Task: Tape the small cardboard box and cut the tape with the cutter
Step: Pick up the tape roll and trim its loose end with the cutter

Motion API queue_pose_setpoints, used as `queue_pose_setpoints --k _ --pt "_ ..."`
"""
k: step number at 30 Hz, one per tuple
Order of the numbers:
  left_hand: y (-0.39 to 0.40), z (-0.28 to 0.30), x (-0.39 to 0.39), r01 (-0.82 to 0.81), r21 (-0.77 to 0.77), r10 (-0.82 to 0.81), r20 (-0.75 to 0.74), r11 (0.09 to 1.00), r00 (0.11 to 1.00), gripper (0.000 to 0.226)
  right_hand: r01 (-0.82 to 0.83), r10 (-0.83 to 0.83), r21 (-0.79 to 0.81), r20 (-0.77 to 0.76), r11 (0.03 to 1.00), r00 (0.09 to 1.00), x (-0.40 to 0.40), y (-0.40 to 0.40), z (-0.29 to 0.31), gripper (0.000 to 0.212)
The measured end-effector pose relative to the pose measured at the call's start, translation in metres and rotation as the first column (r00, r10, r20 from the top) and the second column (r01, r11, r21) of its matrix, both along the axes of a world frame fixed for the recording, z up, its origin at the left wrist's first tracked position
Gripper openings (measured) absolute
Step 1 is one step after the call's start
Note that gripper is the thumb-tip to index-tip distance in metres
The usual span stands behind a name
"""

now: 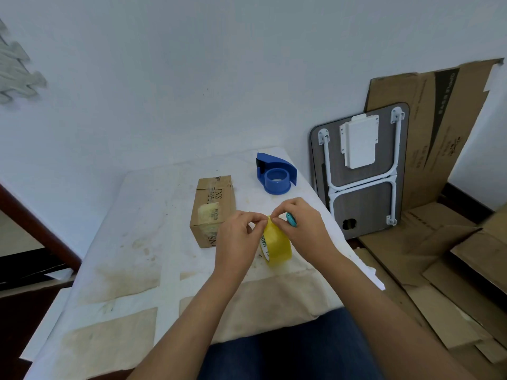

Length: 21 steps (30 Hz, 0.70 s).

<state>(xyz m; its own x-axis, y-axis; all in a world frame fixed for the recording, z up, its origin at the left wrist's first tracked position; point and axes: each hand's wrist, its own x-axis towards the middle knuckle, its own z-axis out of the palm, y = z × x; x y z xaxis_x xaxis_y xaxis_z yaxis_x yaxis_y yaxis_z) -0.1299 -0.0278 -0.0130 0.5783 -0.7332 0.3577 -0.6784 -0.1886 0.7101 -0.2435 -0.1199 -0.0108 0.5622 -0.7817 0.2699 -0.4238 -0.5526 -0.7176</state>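
A small brown cardboard box [214, 209] with printed letters and old tape patches lies on the white-covered table [131, 242], just left of my hands. A yellowish roll of clear tape [277, 248] stands on edge in front of it. My left hand [238, 237] and my right hand [304, 226] both pinch at the top of the roll, fingertips meeting there. A small teal cutter [291, 219] is tucked in my right hand. A blue tape dispenser [275, 174] sits at the table's far right.
A folded grey lap table [365, 171] with white legs leans on the wall at the right. Flattened cardboard sheets [439, 242] cover the floor and wall on the right. The white wall rises right behind the table's far edge.
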Motion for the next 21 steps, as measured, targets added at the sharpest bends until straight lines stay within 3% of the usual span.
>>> queue_pose_setpoints --k 6,10,12,15,21 --pt "-0.003 0.01 0.003 0.01 0.137 0.033 -0.311 0.99 0.95 0.015 0.029 -0.03 0.073 0.011 0.997 0.999 0.002 -0.003 -0.002 0.011" --pt "-0.004 0.012 0.006 0.056 0.119 0.023 -0.576 0.991 0.817 0.012 0.049 -0.054 0.155 0.029 0.987 0.998 0.0 -0.002 -0.006 0.019" --pt "-0.005 0.012 0.006 0.045 0.099 0.03 -0.647 0.994 0.762 0.012 0.039 -0.06 0.288 0.062 0.957 0.996 -0.001 -0.002 -0.009 0.031" --pt "-0.004 0.012 0.008 0.025 0.087 0.042 -0.689 0.996 0.724 0.011 0.025 -0.046 0.481 0.032 0.876 0.998 -0.004 0.001 -0.014 0.037" --pt "-0.001 0.0 0.003 0.042 0.055 0.001 -0.613 0.998 0.79 0.01 -0.09 0.007 0.564 0.147 0.821 0.989 -0.012 0.007 -0.018 0.027"
